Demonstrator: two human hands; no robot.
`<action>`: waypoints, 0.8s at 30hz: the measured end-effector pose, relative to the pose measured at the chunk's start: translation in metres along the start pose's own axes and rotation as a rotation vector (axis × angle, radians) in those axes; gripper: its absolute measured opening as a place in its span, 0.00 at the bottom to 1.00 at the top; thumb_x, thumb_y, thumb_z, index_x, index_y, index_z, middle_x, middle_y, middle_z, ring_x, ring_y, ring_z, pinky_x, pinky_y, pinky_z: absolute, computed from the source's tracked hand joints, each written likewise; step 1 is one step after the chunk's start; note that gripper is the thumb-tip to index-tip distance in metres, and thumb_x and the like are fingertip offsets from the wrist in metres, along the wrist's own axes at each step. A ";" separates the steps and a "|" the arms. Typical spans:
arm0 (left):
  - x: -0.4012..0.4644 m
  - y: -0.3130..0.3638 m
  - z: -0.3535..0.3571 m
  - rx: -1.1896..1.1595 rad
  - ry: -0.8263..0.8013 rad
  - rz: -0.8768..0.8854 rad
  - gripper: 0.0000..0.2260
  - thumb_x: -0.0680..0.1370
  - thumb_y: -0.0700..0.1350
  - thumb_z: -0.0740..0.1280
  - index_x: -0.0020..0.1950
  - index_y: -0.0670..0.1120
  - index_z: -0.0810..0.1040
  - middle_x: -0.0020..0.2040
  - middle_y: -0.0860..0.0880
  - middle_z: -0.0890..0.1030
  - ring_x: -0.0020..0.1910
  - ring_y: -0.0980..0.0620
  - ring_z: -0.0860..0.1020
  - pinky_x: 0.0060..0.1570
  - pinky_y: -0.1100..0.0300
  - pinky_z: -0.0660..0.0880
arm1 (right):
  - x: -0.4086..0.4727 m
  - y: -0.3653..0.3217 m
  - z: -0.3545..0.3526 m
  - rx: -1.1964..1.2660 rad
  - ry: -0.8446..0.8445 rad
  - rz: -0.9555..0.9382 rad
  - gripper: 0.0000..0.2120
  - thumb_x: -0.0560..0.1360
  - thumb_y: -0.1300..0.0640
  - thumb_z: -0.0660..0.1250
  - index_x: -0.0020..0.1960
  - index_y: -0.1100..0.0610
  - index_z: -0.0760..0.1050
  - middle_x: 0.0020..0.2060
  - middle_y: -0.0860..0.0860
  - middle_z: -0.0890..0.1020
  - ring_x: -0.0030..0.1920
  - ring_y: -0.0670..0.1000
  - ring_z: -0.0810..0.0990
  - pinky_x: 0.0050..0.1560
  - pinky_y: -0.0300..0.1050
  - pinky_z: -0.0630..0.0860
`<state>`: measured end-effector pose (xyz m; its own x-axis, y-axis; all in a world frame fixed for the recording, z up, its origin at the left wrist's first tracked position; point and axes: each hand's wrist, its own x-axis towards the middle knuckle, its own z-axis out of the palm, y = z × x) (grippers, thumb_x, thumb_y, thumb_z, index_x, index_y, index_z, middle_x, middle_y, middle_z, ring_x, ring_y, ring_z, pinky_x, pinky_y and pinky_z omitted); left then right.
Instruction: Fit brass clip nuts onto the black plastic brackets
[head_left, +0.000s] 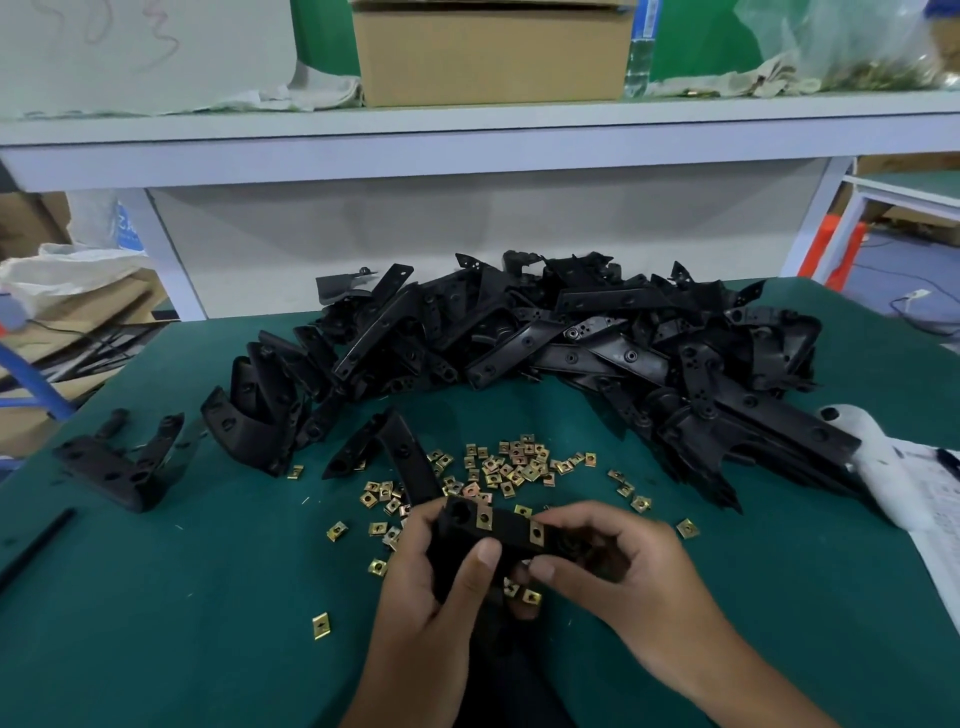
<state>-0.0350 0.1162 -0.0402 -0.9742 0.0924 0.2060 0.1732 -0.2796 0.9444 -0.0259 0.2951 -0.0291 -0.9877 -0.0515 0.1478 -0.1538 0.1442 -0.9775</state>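
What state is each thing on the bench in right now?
Held bracket: gripped in both hands, two brass clip nuts fitted.
Left hand: grips bracket.
Right hand: grips bracket's other end.
Loose clip nuts: scattered on green mat.
Bracket pile: heaped behind.
Cardboard box: closed, on shelf.

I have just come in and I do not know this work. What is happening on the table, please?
A person holds one black bracket in both hands, the left hand and the right hand. Two brass clip nuts already sit on its edge. More loose nuts lie on the green mat, before a large pile of brackets.
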 end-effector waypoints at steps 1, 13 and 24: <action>0.000 0.001 0.000 0.004 -0.002 0.011 0.09 0.74 0.48 0.73 0.54 0.55 0.81 0.45 0.49 0.84 0.40 0.50 0.84 0.37 0.60 0.81 | 0.000 -0.002 -0.001 -0.028 0.007 -0.039 0.18 0.68 0.38 0.78 0.53 0.46 0.84 0.47 0.50 0.87 0.47 0.56 0.85 0.52 0.61 0.80; -0.008 0.035 0.034 0.243 -0.241 0.093 0.12 0.72 0.59 0.71 0.54 0.60 0.80 0.50 0.57 0.82 0.49 0.59 0.81 0.46 0.66 0.77 | -0.043 -0.050 -0.052 -0.382 0.180 -0.373 0.09 0.72 0.48 0.75 0.52 0.46 0.83 0.44 0.45 0.83 0.43 0.51 0.80 0.41 0.42 0.75; -0.077 0.029 0.223 0.482 -0.752 0.472 0.09 0.76 0.61 0.65 0.57 0.66 0.74 0.63 0.66 0.71 0.68 0.60 0.69 0.62 0.69 0.63 | -0.246 -0.084 -0.188 -0.692 0.613 -0.252 0.10 0.72 0.49 0.75 0.52 0.46 0.82 0.48 0.42 0.82 0.49 0.48 0.83 0.49 0.39 0.76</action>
<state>0.0771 0.3142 0.0288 -0.4760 0.6970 0.5362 0.7194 -0.0421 0.6933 0.2243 0.4817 0.0446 -0.7366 0.3373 0.5863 -0.1525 0.7616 -0.6298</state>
